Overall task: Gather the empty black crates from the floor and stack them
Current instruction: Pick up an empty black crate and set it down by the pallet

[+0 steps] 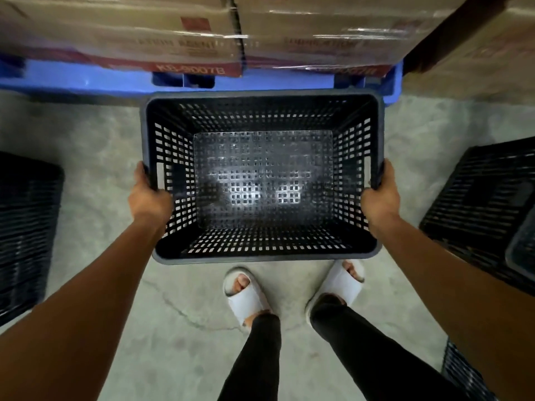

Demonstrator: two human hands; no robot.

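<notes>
At the centre of the head view, a black perforated plastic crate (262,175) hangs mouth-up and empty, above the grey concrete floor (95,140), its near rim just above the person's pale slide sandals (246,293). The left hand (149,195) grips the crate's left short wall at the handle slot, thumb inside the rim, fingers curled under the lip; the right hand (380,195) holds the right short wall the same way. Both hands are closed around the rim, one at each end, so the crate's long axis runs left to right across the frame, level between them.

The coming move seems to turn on which neighbour takes this crate. A second black lattice crate (27,227) sits at the left edge of the frame, and a third black crate (486,204), tilted, lies at the right edge, closer to the right forearm. Neither hand is plainly nearer to a landing spot; a swing either way would be needed.

Along the top of the frame, shrink-wrapped brown cartons (173,33) rest on a blue plastic pallet (86,81), just beyond the crate's far rim.

Both side crates are cut off by the frame and motion-blurred, so whether they are single or already stacked cannot be told. Another dark lattice piece at the lower right corner is too cropped to identify.
</notes>
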